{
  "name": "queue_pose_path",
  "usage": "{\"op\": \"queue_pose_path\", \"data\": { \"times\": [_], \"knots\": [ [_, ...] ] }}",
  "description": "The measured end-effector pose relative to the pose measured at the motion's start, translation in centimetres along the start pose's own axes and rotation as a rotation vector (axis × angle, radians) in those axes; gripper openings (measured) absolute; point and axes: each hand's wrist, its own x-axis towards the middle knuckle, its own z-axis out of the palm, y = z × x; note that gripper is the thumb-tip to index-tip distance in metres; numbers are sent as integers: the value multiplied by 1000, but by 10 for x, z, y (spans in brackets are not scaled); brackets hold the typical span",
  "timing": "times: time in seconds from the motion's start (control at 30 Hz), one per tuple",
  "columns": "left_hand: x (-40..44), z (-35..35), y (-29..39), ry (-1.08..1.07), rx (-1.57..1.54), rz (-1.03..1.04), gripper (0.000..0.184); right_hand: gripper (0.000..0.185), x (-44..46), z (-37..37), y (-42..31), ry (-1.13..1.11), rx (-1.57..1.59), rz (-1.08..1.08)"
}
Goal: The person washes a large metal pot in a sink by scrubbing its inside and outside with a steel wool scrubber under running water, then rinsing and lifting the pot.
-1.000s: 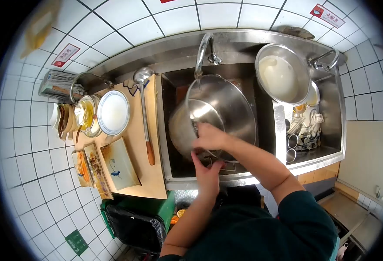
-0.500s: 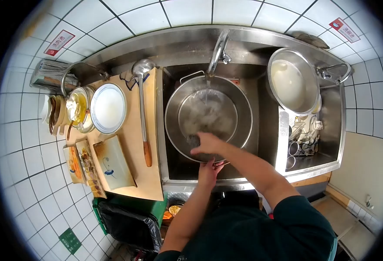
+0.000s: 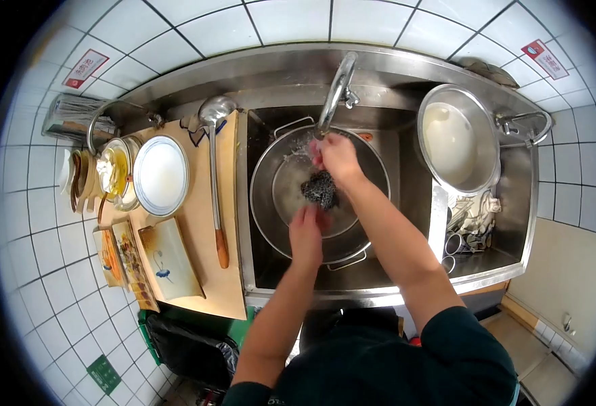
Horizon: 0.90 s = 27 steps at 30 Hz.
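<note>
A large steel pot [image 3: 262, 215] with two wire handles stands in the sink under the tap [image 3: 336, 95]. Over its inside is a dark, curly steel wool scrubber [image 3: 319, 189]. My left hand [image 3: 306, 233], smeared by motion, has closed fingertips at the scrubber's lower edge. Just beneath the spout and above the scrubber is my right hand [image 3: 340, 161]. Water splashes beside its bent fingers, which are partly hidden, so I cannot tell whether they hold anything.
A ladle [image 3: 218, 183], a stack of white plates [image 3: 161, 174] and a rectangular dish [image 3: 169, 260] lie on the left board [image 3: 200, 223]. On the right, a steel basin [image 3: 450, 149] with cloudy liquid stands above cutlery [image 3: 470, 223]. A black-lined bin [image 3: 189, 345] is below left.
My right hand has moved up to the tap, away from the near rim. My left hand has left the near handle and come up over the pot to the scrubber, previously in my right hand.
</note>
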Motion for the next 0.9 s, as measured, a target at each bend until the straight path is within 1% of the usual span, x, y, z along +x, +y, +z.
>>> {"op": "queue_pose_path", "data": {
  "times": [0.03,0.07,0.1,0.13,0.2,0.3,0.4,0.5,0.6,0.63,0.7,0.73,0.77,0.87,0.9],
  "knots": [
    [16,17,18,-3,-108,-86,16,21,1,-4,2,151,-286,-156],
    [30,32,35,-6,-216,-173,14,24,4,-10,6,421,-445,-532],
    [53,40,35,-18,-204,-188,14,30,1,-18,-7,585,-454,-704],
    [74,46,35,-32,-190,-199,13,38,9,-28,-8,626,-617,-818],
    [99,61,43,-49,-297,-234,17,40,24,-43,-7,444,-713,-911],
    [118,72,57,-68,-405,-356,23,39,22,-50,-7,300,-702,-806],
    [120,79,57,-103,-330,-311,29,37,10,-48,-10,328,-614,-809],
    [113,85,62,-79,-173,-191,35,34,-10,-24,8,361,-281,-632],
    [110,90,65,23,-88,95,40,30,-13,8,26,-23,851,67],
    [114,88,65,132,178,171,38,29,-10,16,27,-89,1076,344],
    [114,74,69,109,571,372,33,29,-7,28,32,-285,1215,402],
    [114,65,72,93,767,475,34,30,-5,33,34,-387,1283,427],
    [115,56,69,34,779,484,26,32,-7,35,27,-414,1262,479],
    [108,24,58,10,979,867,19,34,-2,49,33,-478,1238,524],
    [99,10,58,-44,984,771,31,35,-2,51,37,-417,1045,447]
  ]
}}
